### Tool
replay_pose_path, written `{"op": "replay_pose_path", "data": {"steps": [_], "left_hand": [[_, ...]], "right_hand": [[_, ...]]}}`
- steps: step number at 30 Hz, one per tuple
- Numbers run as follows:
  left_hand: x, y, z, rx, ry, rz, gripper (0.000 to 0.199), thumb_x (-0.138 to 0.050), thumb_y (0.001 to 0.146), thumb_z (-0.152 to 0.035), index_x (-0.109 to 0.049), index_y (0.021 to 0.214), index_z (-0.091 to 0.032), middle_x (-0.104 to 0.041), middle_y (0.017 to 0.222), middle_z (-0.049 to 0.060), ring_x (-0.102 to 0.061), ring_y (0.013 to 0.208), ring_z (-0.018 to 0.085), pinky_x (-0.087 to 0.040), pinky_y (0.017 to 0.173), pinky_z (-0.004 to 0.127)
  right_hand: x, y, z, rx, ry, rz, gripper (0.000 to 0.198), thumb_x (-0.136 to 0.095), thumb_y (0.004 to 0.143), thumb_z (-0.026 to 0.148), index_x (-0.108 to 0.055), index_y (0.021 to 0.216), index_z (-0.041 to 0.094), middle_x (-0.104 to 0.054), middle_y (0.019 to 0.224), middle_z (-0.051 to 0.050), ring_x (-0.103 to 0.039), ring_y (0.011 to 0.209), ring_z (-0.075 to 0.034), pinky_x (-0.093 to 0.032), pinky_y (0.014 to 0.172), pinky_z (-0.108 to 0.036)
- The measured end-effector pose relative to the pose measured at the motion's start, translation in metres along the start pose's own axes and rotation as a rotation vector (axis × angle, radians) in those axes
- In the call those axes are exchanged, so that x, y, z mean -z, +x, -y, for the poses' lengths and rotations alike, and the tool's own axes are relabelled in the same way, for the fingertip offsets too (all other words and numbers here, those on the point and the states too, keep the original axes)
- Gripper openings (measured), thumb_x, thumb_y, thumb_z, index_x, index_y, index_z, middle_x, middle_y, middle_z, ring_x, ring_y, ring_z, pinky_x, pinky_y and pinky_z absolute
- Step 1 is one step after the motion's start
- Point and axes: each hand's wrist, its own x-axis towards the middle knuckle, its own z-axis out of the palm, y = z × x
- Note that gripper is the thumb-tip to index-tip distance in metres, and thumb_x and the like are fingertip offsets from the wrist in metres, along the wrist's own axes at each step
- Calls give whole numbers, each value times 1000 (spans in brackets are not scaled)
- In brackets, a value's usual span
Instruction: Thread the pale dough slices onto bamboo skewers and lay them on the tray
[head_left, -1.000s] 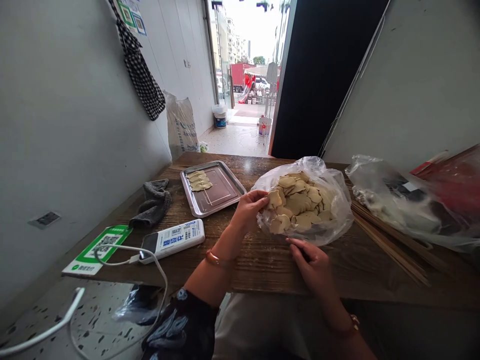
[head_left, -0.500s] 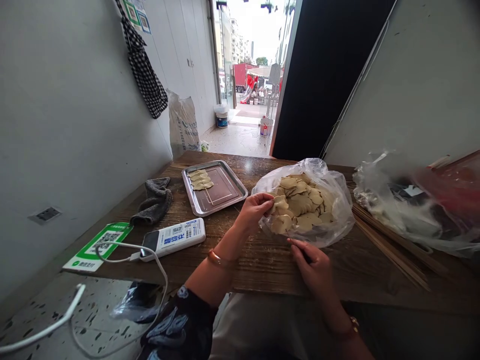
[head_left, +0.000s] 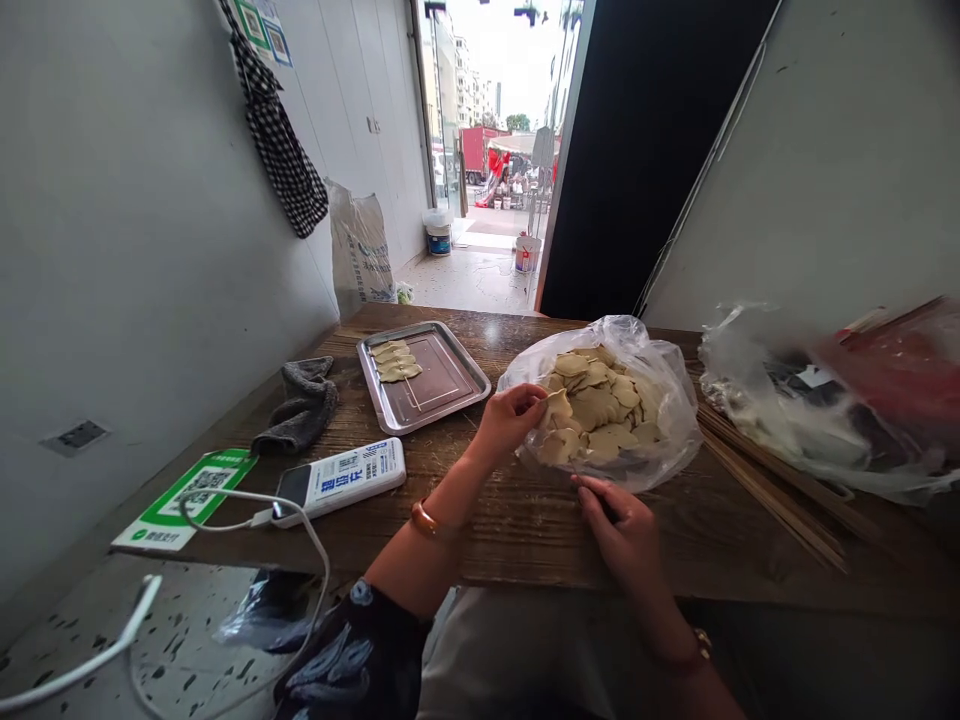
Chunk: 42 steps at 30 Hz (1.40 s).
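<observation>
My left hand (head_left: 511, 418) pinches a thin pale yellow slice (head_left: 557, 406) at the left side of an open clear plastic bag (head_left: 634, 332). A heap of similar slices (head_left: 604, 408) fills the bag; what food they are, I cannot tell. Just below the bag's front edge, my right hand (head_left: 621, 518) is closed around a thin skewer (head_left: 574, 468). Its upper end points at the slices, and the rest is mostly hidden by the fingers. Left of the bag, a metal tray (head_left: 457, 392) carries several slices (head_left: 396, 362) in a row, with a stick end poking out.
Bare wooden sticks (head_left: 772, 490) lie right of the bag, beside more plastic bags (head_left: 810, 400). At the left are a grey cloth (head_left: 300, 405), a white power bank (head_left: 349, 475) with a cable, and a green QR card (head_left: 184, 505). The table's front edge is close to my body.
The view has shifted slightly, so everything sits a little further left. Between the left fingers the slice has turned slightly; both hands otherwise keep nearly the same place.
</observation>
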Motion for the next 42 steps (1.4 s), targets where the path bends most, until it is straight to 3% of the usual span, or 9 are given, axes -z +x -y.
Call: {"op": "replay_pose_path", "data": {"steps": [6,12,18,21,24,28,32,42], "left_hand": [[0,-2,-4,-50,155,34,35,-63,73,-21,-64,107,-15,-60,64,-2,-50,58,9,-39,58,21],[-2,-4,-6,-2,23,132,43,-67,73,-25,-60,114,-13,-54,63,-4,-46,57,7,-36,57,20],[-4,-8,-13,133,-230,177,45,-77,66,-42,-66,98,-12,-64,80,4,-54,71,11,-40,66,22],[-4,-8,-11,197,-249,249,41,-80,62,-42,-66,84,-11,-63,75,3,-52,67,10,-38,61,21],[-5,-8,-4,206,-286,240,37,-82,60,-39,-63,75,-11,-60,69,1,-50,62,8,-35,57,19],[-11,-7,4,190,-357,147,42,-85,55,-33,-65,85,-12,-63,73,1,-54,66,9,-40,62,20],[-12,-9,1,223,-396,189,52,-86,54,-32,-67,99,-13,-67,82,4,-58,71,11,-43,65,21],[-10,-12,-8,340,-510,325,38,-81,62,-45,-67,72,-12,-58,62,1,-50,53,7,-39,54,21]], "right_hand": [[0,1,-1,-8,6,2,25,-56,87,34,-75,97,22,-75,98,-8,-69,91,-25,-54,83,-39],[1,1,0,-48,35,-14,24,-57,86,35,-76,94,22,-76,95,-7,-70,88,-25,-55,80,-38],[5,0,3,-152,91,-30,29,-58,84,40,-76,95,20,-73,77,-4,-68,73,-22,-55,64,-31],[6,0,4,-173,87,-12,29,-58,84,40,-76,95,19,-69,69,-3,-65,67,-20,-52,59,-29],[6,0,3,-177,87,5,30,-58,85,41,-76,95,20,-65,63,-2,-62,62,-19,-51,56,-28],[6,1,2,-180,114,8,31,-58,85,41,-76,96,20,-62,59,-1,-60,58,-17,-49,54,-27],[6,0,0,-194,136,9,31,-58,85,41,-76,97,19,-63,60,0,-58,56,-16,-48,51,-25],[3,0,-5,-183,142,11,29,-60,84,40,-76,97,19,-67,66,-1,-60,59,-16,-47,52,-25]]}}
